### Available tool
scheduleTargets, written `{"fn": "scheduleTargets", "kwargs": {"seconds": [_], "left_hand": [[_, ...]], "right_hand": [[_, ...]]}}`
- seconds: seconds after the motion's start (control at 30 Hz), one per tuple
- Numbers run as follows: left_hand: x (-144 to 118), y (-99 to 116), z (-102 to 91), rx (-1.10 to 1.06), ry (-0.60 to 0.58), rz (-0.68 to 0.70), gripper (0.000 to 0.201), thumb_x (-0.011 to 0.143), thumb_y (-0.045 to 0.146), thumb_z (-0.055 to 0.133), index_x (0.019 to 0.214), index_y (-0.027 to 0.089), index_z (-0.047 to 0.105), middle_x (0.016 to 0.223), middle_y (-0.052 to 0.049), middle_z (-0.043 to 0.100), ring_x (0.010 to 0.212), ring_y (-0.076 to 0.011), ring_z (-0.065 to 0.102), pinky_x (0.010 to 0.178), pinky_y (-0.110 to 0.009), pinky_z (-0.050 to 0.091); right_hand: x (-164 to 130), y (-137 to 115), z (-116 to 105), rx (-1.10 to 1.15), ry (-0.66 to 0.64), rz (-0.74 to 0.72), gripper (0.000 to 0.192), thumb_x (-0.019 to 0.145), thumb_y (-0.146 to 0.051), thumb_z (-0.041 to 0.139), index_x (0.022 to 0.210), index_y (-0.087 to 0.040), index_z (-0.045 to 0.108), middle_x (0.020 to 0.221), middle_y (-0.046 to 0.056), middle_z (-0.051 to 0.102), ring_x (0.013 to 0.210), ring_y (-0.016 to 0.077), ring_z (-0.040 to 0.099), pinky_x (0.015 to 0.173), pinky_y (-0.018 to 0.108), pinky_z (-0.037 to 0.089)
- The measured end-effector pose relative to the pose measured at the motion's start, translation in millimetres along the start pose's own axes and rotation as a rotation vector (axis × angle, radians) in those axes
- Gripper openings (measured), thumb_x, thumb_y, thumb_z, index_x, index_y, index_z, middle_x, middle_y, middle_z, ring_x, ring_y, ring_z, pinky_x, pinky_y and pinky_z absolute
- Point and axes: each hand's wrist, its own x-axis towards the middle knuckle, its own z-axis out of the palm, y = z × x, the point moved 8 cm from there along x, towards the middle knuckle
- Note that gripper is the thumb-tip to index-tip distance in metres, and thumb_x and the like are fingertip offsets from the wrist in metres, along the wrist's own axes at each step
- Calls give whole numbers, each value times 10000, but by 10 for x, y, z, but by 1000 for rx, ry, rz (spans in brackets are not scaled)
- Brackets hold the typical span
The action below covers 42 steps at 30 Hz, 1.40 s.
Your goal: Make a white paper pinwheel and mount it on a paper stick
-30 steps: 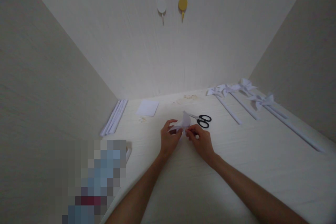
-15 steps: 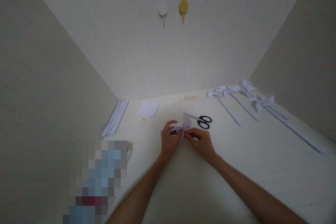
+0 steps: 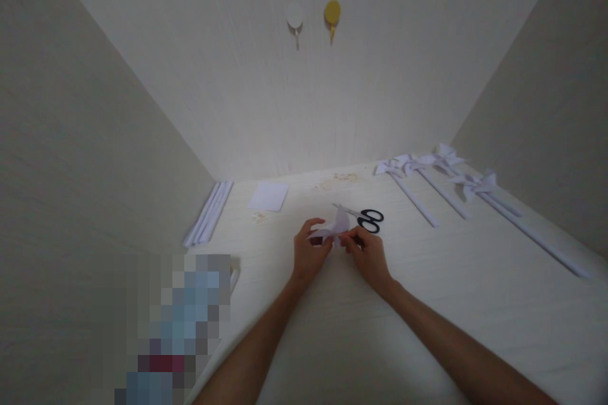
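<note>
Fingertips of your left hand [image 3: 310,254] and right hand [image 3: 369,256] pinch shut on the small folded white paper piece [image 3: 335,228], held just above the pale tabletop [image 3: 427,304] at its centre, likely so the flaps stay gathered. Black-handled scissors [image 3: 363,217] lie just behind, within reach. Finished white paper pinwheels on sticks [image 3: 430,168] sit well apart at right; rolled white paper sticks [image 3: 209,212] line the left wall, a flat white paper square [image 3: 268,195] nearby.

Black scissors [image 3: 365,218], finished pinwheels [image 3: 441,161], paper square [image 3: 268,195], rolled sticks [image 3: 209,212].
</note>
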Motion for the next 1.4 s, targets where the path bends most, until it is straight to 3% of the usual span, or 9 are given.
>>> {"fn": "scheduleTargets", "kwargs": {"seconds": [0.2, 0.43, 0.63, 0.9, 1.13, 1.4], "left_hand": [[7, -14, 4, -23, -6, -29, 332, 564, 138, 609, 882, 152, 518, 603, 23, 595, 518, -106, 585, 480, -176, 458], [17, -7, -28, -37, 30, -28, 318, 567, 144, 611, 868, 157, 509, 566, 46, 575, 490, -93, 565, 464, -166, 445], [4, -22, 8, -42, -5, -24, 348, 564, 157, 621, 895, 157, 517, 621, 19, 606, 532, -110, 592, 496, -182, 463], [11, -10, -17, -50, 22, 0, 334, 565, 148, 615, 882, 153, 511, 599, 22, 597, 533, -111, 589, 506, -188, 466], [5, -16, -2, -51, 18, -32, 333, 559, 143, 614, 876, 158, 513, 590, 27, 595, 515, -110, 584, 494, -185, 460], [7, -1, -18, -62, 23, -16, 323, 566, 152, 616, 871, 158, 510, 532, 51, 561, 474, -91, 552, 466, -168, 442]], "right_hand": [[15, 44, -14, -45, 31, 16, 211, 742, -260, 526, 556, -161, 523, 473, -14, 538, 421, 94, 458, 419, 197, 354], [-42, -142, 16, -83, 19, -200, 148, 741, -209, 536, 610, -156, 580, 560, 10, 574, 502, 105, 486, 506, 213, 395], [-16, -17, -27, -180, 73, -46, 238, 742, -258, 545, 527, -158, 527, 460, -19, 513, 418, 89, 423, 430, 207, 338], [-42, -166, 17, -20, 16, -222, 132, 729, -173, 551, 599, -164, 572, 579, 11, 560, 516, 105, 488, 503, 219, 408], [-12, -101, -16, -6, 43, -134, 62, 688, -160, 590, 628, -169, 574, 557, -3, 581, 490, 106, 508, 482, 217, 426], [-36, -78, 57, 138, -48, -142, 55, 710, -161, 563, 728, -173, 614, 682, 31, 639, 615, 131, 591, 578, 233, 493]]}}
